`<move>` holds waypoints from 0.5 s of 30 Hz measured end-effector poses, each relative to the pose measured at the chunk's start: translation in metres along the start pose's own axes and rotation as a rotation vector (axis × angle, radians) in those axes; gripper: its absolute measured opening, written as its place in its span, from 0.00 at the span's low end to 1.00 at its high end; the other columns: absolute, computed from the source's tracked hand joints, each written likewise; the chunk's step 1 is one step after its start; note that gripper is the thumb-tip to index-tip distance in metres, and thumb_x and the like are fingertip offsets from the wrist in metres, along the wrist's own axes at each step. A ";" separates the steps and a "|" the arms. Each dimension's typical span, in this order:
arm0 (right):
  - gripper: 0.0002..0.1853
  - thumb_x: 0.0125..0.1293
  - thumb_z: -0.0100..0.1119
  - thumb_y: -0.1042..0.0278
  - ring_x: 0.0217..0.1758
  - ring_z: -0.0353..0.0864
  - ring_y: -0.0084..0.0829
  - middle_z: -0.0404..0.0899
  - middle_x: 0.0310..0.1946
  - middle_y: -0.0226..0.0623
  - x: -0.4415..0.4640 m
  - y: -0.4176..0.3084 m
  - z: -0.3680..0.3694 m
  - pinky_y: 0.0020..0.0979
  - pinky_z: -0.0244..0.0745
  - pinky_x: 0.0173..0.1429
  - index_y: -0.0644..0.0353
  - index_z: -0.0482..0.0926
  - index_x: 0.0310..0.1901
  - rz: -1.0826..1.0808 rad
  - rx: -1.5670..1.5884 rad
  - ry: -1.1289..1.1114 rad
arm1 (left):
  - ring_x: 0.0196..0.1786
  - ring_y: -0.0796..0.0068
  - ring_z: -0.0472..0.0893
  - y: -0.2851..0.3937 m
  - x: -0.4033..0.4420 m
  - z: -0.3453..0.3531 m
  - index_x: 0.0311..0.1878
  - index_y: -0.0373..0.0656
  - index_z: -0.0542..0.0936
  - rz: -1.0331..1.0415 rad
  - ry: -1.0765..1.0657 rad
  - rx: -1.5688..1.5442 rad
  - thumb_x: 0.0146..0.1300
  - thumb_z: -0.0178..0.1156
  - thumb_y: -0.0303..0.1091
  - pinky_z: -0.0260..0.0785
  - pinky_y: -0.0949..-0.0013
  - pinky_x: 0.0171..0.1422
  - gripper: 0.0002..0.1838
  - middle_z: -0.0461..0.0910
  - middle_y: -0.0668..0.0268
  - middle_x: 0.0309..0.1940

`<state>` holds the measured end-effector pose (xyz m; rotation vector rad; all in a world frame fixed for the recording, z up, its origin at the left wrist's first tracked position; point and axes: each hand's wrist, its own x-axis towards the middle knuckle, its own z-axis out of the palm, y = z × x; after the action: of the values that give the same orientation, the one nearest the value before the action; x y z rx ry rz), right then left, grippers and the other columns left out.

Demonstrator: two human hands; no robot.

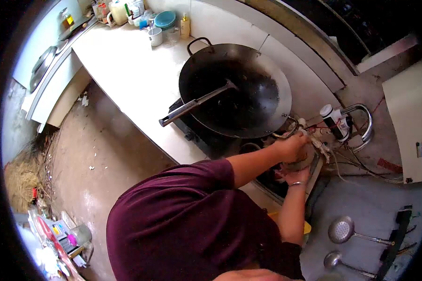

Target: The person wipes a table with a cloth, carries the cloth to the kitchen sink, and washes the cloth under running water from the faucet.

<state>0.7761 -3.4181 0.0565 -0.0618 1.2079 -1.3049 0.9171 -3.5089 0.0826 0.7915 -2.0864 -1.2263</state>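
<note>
My left hand (293, 146) is closed near the wok's lower right handle, with its fingers bent round something too small and dim to make out. Just below it, my right hand (296, 177), with a bracelet at the wrist, is cupped against a greyish rounded object (302, 160) between the two hands. Its fingers are partly hidden. Both hands are over the edge of a dark basin (273, 183). Beside them is a large dark wok (267, 89) on a black stove (199, 136). A long metal-handled utensil (192, 107) lies across the wok.
A curved metal faucet (369, 124) with a white-and-black attachment stands right of the wok, near tangled cords. A perforated ladle (341, 229) and a smaller ladle (334, 259) hang at lower right. Cups, a blue bowl (165, 19) and a yellow bottle (185, 25) stand on the counter.
</note>
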 end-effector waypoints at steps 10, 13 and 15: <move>0.26 0.68 0.49 0.49 0.64 0.67 0.41 0.68 0.62 0.38 -0.025 -0.017 0.024 0.50 0.68 0.62 0.54 0.67 0.62 -0.395 0.246 -0.048 | 0.56 0.50 0.73 -0.006 -0.014 -0.004 0.54 0.41 0.72 0.198 0.052 0.028 0.46 0.70 0.33 0.66 0.57 0.61 0.29 0.74 0.51 0.51; 0.23 0.66 0.55 0.53 0.58 0.72 0.41 0.73 0.56 0.40 -0.028 -0.049 0.032 0.46 0.69 0.61 0.60 0.71 0.57 -0.525 0.266 0.114 | 0.56 0.48 0.73 0.004 -0.019 -0.022 0.55 0.41 0.72 0.172 -0.032 0.083 0.46 0.70 0.30 0.66 0.57 0.60 0.30 0.74 0.50 0.50; 0.20 0.64 0.60 0.55 0.50 0.76 0.37 0.77 0.47 0.37 -0.036 -0.060 0.054 0.41 0.71 0.58 0.60 0.75 0.51 -0.629 0.189 0.320 | 0.56 0.46 0.73 -0.003 -0.015 -0.021 0.56 0.42 0.70 0.248 -0.002 0.115 0.48 0.68 0.28 0.66 0.58 0.60 0.30 0.75 0.50 0.50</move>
<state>0.7798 -3.4429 0.1414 -0.1047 1.3846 -2.0345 0.9427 -3.5107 0.0853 0.5596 -2.1959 -0.9811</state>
